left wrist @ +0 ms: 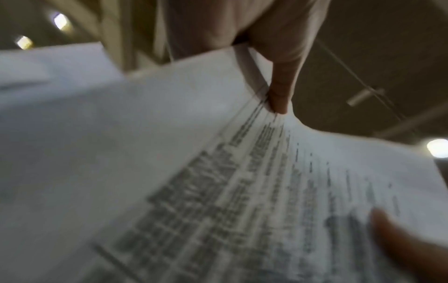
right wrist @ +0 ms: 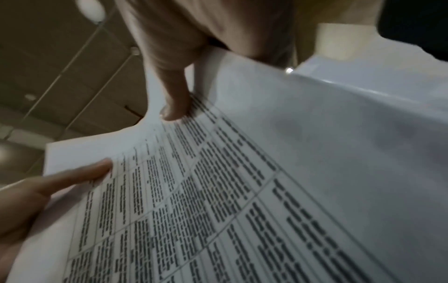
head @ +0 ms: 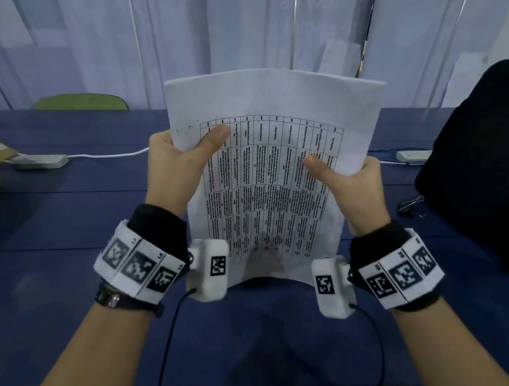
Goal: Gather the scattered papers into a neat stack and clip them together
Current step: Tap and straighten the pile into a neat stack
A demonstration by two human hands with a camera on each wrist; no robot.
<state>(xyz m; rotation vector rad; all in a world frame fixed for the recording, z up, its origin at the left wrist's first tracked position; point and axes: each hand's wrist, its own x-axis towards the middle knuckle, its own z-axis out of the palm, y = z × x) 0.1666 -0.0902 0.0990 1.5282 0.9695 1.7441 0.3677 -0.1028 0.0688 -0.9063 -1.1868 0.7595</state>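
I have the papers (head: 275, 165) upright in the middle of the frame, their lower edge down at the blue table (head: 59, 215) so I can knock them square before clipping. My left hand (head: 176, 160) grips the left edge high up, thumb pressed across the printed table on the front sheet and fingers curled behind. My right hand (head: 354, 191) grips the right edge lower down, thumb on the front and fingers wrapped behind. Holding both sides lets me keep the sheets from fanning while the bottom edge takes the tapping; the grips sit at different heights, which I judge keeps the bundle from buckling too far, though it bows a little toward me.

In the left wrist view my thumb sits right at the paper's edge, and a few sheet edges show stepped beside it, so I think the stack is not fully flush yet, but that picture is blurred and I would not swear to it.

The binder clip (head: 410, 206) lies on the table at the right of the frame, beside a black bag (head: 491, 165) and clear of the papers, within easy reach of my right hand. The clipping is not yet done. A power strip (head: 40, 161) lies at the left.
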